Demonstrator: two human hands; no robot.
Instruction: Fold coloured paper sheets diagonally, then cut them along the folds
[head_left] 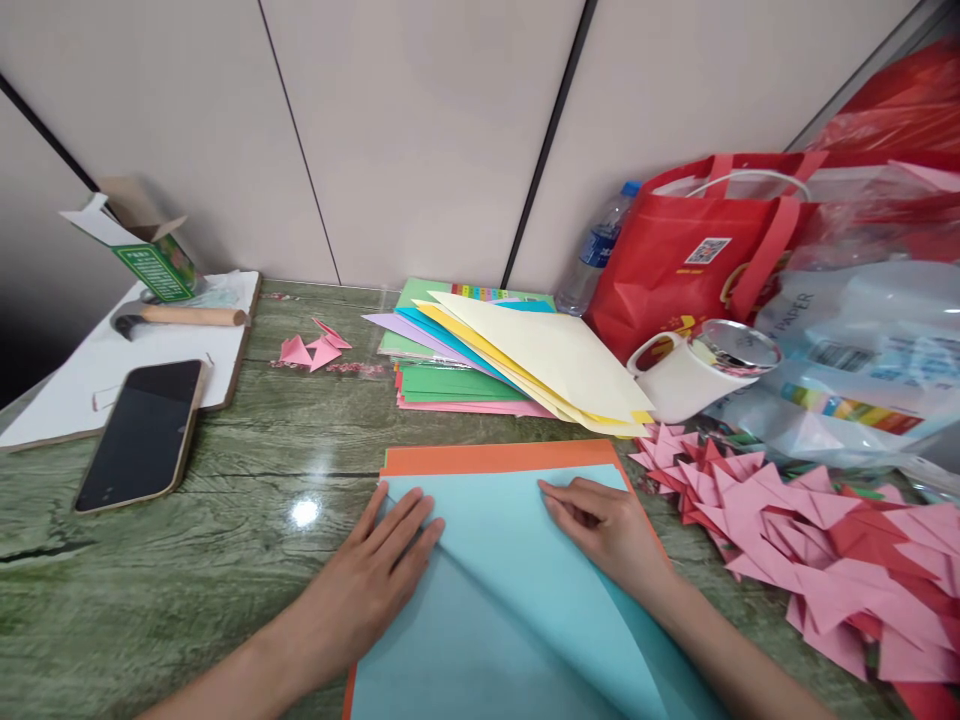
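A light blue sheet of paper [517, 570] lies in front of me, with one part curving over the rest along a slanting line. My left hand [386, 555] rests on its upper left, fingers stretched out and flat. At the upper right, my right hand [600, 530] has its fingers curled, with thumb and index finger together on the blue sheet near its far edge. Orange paper [502, 458] shows beneath the blue sheet along the top and left sides.
Behind lie stacked coloured papers [540, 350]. Folded pink and red paper pieces [817, 540] are heaped at right, near a white mug [667, 380], red bag [675, 260] and bottle [600, 250]. At left are a phone [142, 435], a hammer-like tool [187, 315] and a green box [157, 265].
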